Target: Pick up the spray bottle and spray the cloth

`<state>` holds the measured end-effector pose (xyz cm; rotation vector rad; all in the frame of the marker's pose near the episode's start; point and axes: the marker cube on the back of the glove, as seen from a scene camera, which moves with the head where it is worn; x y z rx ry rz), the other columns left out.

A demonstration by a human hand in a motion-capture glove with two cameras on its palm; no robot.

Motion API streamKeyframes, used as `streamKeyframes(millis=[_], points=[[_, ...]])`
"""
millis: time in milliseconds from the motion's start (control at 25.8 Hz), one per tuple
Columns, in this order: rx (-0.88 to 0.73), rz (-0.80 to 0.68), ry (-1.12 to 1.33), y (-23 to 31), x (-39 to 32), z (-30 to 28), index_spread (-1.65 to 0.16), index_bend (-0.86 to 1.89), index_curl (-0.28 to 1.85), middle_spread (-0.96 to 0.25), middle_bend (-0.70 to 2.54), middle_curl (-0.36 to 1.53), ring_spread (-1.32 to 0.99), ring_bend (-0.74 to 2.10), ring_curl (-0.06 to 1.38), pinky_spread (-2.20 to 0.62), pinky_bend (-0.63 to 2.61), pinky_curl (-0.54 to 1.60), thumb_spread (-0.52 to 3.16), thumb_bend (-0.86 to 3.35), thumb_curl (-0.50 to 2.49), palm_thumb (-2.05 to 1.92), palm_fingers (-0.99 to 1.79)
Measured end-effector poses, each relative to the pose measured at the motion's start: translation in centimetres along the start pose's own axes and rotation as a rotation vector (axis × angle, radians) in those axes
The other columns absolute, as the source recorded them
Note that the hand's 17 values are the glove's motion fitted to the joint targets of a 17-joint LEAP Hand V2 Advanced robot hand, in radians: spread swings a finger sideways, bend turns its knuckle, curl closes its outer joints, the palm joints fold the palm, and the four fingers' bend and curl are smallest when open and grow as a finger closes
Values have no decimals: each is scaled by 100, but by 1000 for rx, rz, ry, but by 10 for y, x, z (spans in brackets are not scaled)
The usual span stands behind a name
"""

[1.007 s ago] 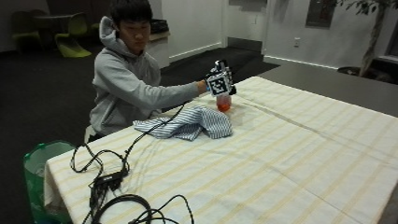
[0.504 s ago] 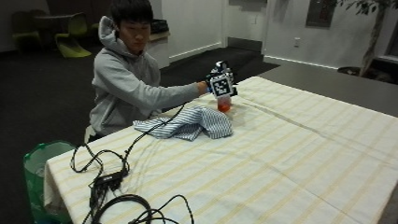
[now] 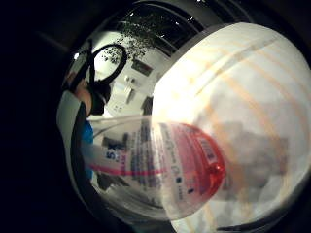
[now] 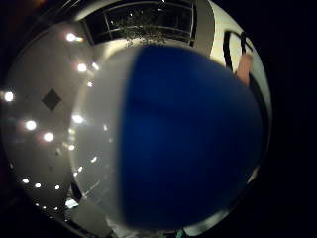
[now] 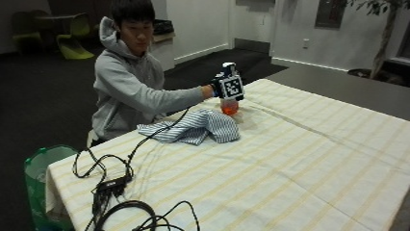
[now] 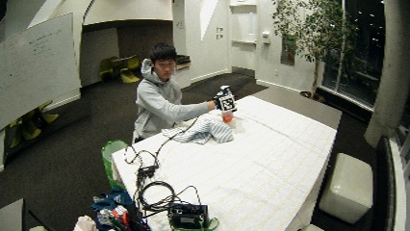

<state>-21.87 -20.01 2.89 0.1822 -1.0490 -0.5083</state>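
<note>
A person in a grey hooded top is seated at the far edge of a table (image 5: pixel 301 159) covered with a pale cloth striped in yellow. The gloved right hand (image 5: pixel 225 86) is extended over the table and is wrapped around the upper part of a spray bottle (image 5: pixel 229 106); the fingers are curled round it. The bottle is held upright. Its lower part, filled with orange-red liquid, is seen below the hand, at or just above the table surface; contact with the table cannot be told.

In the little-finger-side palm view the bottle (image 3: pixel 160 165) lies close against the palm: a clear body with a printed label and a red-tinted base, with the striped table (image 3: pixel 252 97) behind it. In the thumb-side palm view most of the field is filled by a blue rounded part (image 4: pixel 188 139) next to a white part, very close to the palm; it is taken to be the bottle's head, though this cannot be confirmed.

A crumpled blue-and-white striped cloth (image 5: pixel 192 127) lies on the table just beside the bottle, on the person's side, apart from the hand. Black cables (image 5: pixel 121 187) are noted along the near table corner. A green bin (image 5: pixel 38 168) stands on the floor beside the table.
</note>
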Motion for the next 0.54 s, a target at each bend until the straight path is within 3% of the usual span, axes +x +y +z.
streamKeyframes(millis=[194, 310, 504, 542], points=[[-143, 16, 15, 27, -8, -6, -22, 9, 52, -10, 44, 47, -14, 48, 43, -15, 41, 42, 38, -3, 71, 99, 83], [-119, 4, 38, 40, -18, -15, -25, -8, 45, -7, 39, 46, -9, 43, 44, -7, 51, 46, 47, -3, 70, 97, 39], [4, -8, 76, 57, -33, -41, -32, -8, 31, -5, 54, 48, -4, 31, 38, 3, 54, 43, 57, -4, 67, 95, 18], [14, -8, 91, 59, -33, -44, -34, -2, 30, -2, 34, 41, -3, 36, 39, 5, 59, 44, 59, -4, 67, 94, 7]])
